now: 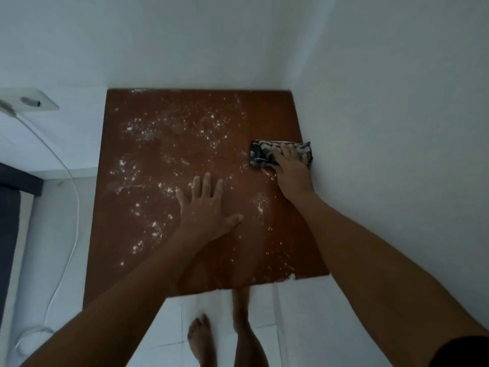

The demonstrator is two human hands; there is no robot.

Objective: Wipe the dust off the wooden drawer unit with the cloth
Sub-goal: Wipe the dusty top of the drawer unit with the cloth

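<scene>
The right hand (pixel 291 168) presses a dark patterned folded cloth (pixel 264 153) under nearly straight fingers onto the dusty brown wooden drawer unit top (pixel 185 123). Left hand (pixel 206 207) rests flat, fingers spread wide.

Dim, flat, bluish light with no clear source. Soft shadows only. The whole picture is slightly soft; forearms at 5 and 7 o'clock blur, and wide-angle bending stretches the edges.
</scene>
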